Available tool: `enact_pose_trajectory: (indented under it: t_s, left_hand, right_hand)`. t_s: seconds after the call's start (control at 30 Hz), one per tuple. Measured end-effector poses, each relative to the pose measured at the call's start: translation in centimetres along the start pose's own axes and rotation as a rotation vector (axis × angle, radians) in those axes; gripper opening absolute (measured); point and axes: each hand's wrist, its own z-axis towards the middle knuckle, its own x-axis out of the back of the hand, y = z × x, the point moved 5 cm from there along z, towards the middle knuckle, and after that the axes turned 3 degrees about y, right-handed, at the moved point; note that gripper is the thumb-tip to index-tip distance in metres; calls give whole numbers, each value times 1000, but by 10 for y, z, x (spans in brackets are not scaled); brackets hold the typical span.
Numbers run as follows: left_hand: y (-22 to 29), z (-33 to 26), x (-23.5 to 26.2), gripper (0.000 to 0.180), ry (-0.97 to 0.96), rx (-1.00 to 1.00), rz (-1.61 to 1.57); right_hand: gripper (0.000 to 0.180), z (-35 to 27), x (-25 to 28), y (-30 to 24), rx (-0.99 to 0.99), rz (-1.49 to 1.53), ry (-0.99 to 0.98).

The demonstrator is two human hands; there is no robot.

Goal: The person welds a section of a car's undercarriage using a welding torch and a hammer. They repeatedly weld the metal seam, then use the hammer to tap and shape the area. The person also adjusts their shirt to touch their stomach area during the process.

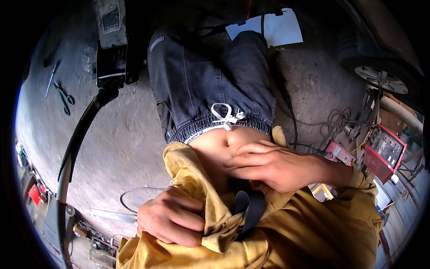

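My left hand [172, 217] is closed around a bunched fold of my yellow jacket [309, 224], pulling its front edge up beside my bare belly. Fingers stretched and slightly spread, my right hand [282, 166] lies flat against the belly, its wrist coming in from the right. A black strap [251, 208] hangs in a loop between the two hands, over the jacket. Above the belly are my dark grey trousers [210, 85], with a white drawstring [227, 115] tied in a bow at the waist.
A long black-and-grey bar [80, 134] runs down the left from a metal jack-like unit [112, 62]. Scissors [65, 97] lie on the concrete floor. At right are a car wheel [380, 76], tangled cables [333, 127] and a red welding machine [385, 152]. A white sheet [282, 29] is beyond my knees.
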Motion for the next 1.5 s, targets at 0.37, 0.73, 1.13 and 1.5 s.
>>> enact_pose_trajectory:
  t_s: [0.37, 0.73, 1.13, 1.5]
  left_hand:
    - [0, 1, 3, 28, -12, 39, 10]
    - [2, 10, 5, 25, -76, 121, 44]
    - [-15, 6, 7, 33, 35, 119, 36]
    - [-75, -50, 4, 33, 980, 442, -239]
  right_hand:
    - [16, -18, 25, -11, -121, -41, 42]
    - [12, -11, 30, 17, -522, -287, 92]
    - [12, -6, 33, 53, -264, -381, 241]
    - [19, -98, -17, 64, -593, 462, -200]
